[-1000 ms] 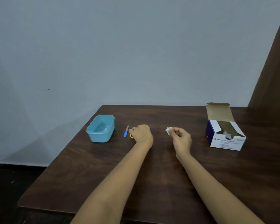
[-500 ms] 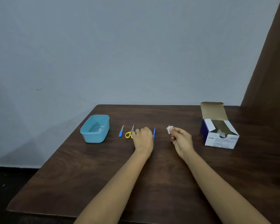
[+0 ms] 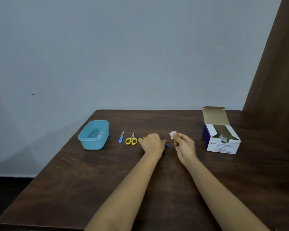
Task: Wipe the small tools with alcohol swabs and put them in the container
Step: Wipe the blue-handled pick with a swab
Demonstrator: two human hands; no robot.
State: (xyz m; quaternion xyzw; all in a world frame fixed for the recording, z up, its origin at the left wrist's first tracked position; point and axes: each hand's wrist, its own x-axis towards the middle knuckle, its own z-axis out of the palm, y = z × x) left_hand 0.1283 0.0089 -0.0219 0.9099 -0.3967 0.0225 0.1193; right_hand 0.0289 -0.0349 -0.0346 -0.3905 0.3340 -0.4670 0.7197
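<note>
left hand (image 3: pixel 153 143): curled round blue tool (image 3: pixel 167 145) on table (image 3: pixel 107 189), for lifting | right hand (image 3: pixel 183 145): pinching swab (image 3: pixel 172 134), raised ready to wipe | scissors (image 3: pixel 131 140), nail file (image 3: pixel 121 137): queued beside container (image 3: pixel 93 144), likely unwiped | swab box (image 3: pixel 222 144): open, far right

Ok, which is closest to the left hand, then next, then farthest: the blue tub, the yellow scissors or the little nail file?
From the left hand, gripping a blue tool, all three lie to its left:
1. Yellow scissors, right beside it.
2. Nail file with the blue handle, just past the scissors.
3. Blue container, farthest, near the table's left edge.
</note>
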